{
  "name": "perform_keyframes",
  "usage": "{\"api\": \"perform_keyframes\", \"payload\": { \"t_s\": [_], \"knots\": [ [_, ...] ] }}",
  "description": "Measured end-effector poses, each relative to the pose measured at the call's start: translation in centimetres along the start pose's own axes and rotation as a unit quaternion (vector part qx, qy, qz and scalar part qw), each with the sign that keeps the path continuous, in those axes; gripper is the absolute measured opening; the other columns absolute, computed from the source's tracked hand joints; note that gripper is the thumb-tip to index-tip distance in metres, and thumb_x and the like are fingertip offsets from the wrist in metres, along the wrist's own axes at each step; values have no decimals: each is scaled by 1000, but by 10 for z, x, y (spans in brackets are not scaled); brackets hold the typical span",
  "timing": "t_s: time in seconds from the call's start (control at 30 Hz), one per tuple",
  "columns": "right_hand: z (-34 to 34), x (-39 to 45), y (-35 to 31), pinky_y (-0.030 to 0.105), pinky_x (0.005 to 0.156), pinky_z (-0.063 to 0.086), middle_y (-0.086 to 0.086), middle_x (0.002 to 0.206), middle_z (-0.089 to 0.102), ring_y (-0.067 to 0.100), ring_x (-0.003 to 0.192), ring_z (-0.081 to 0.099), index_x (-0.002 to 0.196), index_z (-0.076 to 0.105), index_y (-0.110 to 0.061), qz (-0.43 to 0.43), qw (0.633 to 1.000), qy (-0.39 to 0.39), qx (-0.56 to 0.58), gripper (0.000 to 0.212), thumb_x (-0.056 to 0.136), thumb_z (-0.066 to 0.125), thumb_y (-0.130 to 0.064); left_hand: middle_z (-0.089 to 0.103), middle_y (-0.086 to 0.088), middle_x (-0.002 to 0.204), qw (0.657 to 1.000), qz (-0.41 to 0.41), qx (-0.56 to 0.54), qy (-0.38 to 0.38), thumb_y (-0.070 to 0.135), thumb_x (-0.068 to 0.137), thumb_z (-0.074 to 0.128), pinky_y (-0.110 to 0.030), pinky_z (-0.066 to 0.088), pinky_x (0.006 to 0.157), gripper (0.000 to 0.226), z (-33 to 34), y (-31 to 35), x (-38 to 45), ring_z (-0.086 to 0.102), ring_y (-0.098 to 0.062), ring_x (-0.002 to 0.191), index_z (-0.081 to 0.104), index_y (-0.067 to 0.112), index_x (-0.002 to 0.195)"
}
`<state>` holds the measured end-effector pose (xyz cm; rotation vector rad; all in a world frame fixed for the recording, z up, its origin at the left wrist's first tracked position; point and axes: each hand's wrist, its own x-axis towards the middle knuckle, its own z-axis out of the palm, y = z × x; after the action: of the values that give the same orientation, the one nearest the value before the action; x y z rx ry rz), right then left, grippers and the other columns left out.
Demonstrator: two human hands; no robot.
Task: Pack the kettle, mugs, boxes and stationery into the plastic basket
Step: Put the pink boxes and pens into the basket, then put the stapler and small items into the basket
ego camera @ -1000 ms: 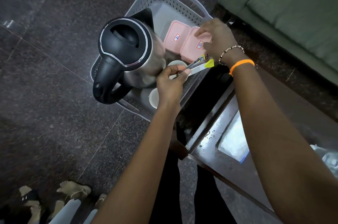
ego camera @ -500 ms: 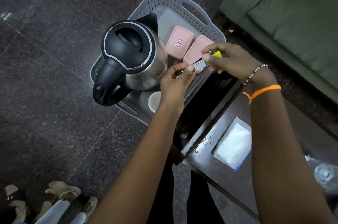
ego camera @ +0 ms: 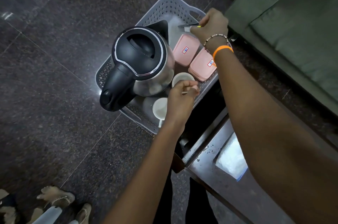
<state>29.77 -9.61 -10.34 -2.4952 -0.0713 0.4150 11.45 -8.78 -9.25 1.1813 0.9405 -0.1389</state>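
A grey perforated plastic basket (ego camera: pixel 164 7) sits on the dark floor. Inside it stand a steel kettle with a black lid and handle (ego camera: pixel 140 66), two pink boxes (ego camera: pixel 185 51) (ego camera: pixel 203 67) and two white mugs (ego camera: pixel 181 78) (ego camera: pixel 160 108). My right hand (ego camera: pixel 212 26) reaches over the basket's far end, gripping a bundle of stationery (ego camera: pixel 188 25) with dark and yellow tips. My left hand (ego camera: pixel 182 93) hovers over the near mugs, fingers curled loosely, holding nothing that I can see.
A dark glossy table (ego camera: pixel 217 165) stands to the right of the basket, with a clear plastic packet (ego camera: pixel 231 159) on it. A green sofa (ego camera: pixel 292 22) fills the upper right. Another person's sandalled feet (ego camera: pixel 58 198) are at the bottom left.
The stationery passed from both hands to my right hand alone, which moved to the basket's far end. My left hand let go and dropped back near the mugs.
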Motion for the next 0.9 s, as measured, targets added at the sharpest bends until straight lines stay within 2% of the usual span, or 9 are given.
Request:
{"api": "perform_keyframes", "payload": {
  "t_s": [0.07, 0.13, 0.23, 0.33, 0.43, 0.53, 0.63, 0.8, 0.9],
  "knots": [
    [11, 5, 0, 34, 88, 46, 9, 100, 68, 31, 106, 60, 83, 60, -18, -18, 998, -14, -58, 12, 74, 65, -24, 63, -1, 80, 1000, 2, 5, -3, 3, 89, 52, -32, 51, 90, 25, -5, -3, 0, 61, -15, 82, 61, 23, 78],
    [16, 10, 0, 41, 92, 47, 19, 117, 62, 38, 111, 57, 112, 57, -13, -17, 991, -39, -126, 38, 78, 65, -27, 63, 0, 79, 1000, -1, 5, -9, 3, 90, 52, -26, 51, 85, 24, -9, -5, 0, 61, -9, 75, 60, 23, 78],
    [20, 13, 2, 47, 94, 46, 23, 125, 56, 43, 116, 53, 121, 53, -9, -24, 971, -53, -231, 42, 84, 63, -26, 64, 1, 79, 1000, -6, 12, -13, 4, 90, 51, -23, 51, 83, 25, -12, -5, 1, 61, -8, 74, 59, 24, 77],
    [19, 11, 3, 49, 96, 46, 24, 127, 54, 43, 119, 51, 122, 52, -2, -43, 956, -26, -290, 32, 92, 50, -10, 64, -5, 86, 1000, -8, 21, -8, 5, 89, 52, -32, 49, 90, 24, -12, -2, 0, 59, -15, 82, 59, 24, 76],
    [11, 4, 4, 47, 96, 46, 25, 127, 54, 43, 119, 52, 122, 54, -2, -44, 961, -19, -274, 31, 92, 45, -4, 63, -7, 89, 1000, 4, 25, -8, 5, 89, 53, -35, 48, 92, 24, -11, 1, -2, 58, -18, 87, 59, 25, 77],
    [-8, -14, 8, 42, 93, 47, 23, 122, 58, 42, 114, 55, 114, 62, -11, -36, 979, -1, -199, 30, 90, 44, -8, 63, -3, 84, 999, 23, 31, -7, 6, 89, 52, -31, 49, 89, 23, -10, 1, -5, 58, -14, 84, 60, 24, 79],
    [-36, -49, 22, 36, 89, 47, 16, 113, 66, 37, 107, 59, 103, 67, -18, -49, 991, 31, -120, 25, 87, 48, -17, 62, 3, 75, 999, 35, 25, -10, 4, 91, 50, -21, 49, 78, 23, -4, -3, -13, 58, -6, 73, 59, 23, 80],
    [-68, -129, 79, 41, 87, 52, 12, 100, 73, 30, 95, 66, 94, 71, -15, -8, 999, 52, -7, 20, 83, 54, -14, 62, 5, 74, 997, 37, 53, -39, 6, 92, 50, -13, 49, 72, 22, 17, -26, -40, 58, -1, 70, 61, 23, 84],
    [-74, -188, 132, 40, 83, 53, 9, 93, 74, 28, 89, 68, 89, 71, -13, 50, 997, 49, 26, 15, 84, 58, -13, 64, 5, 78, 992, 23, 103, -69, 10, 93, 50, -17, 51, 77, 21, 33, -54, -62, 61, -3, 76, 62, 25, 85]
  ]
}}
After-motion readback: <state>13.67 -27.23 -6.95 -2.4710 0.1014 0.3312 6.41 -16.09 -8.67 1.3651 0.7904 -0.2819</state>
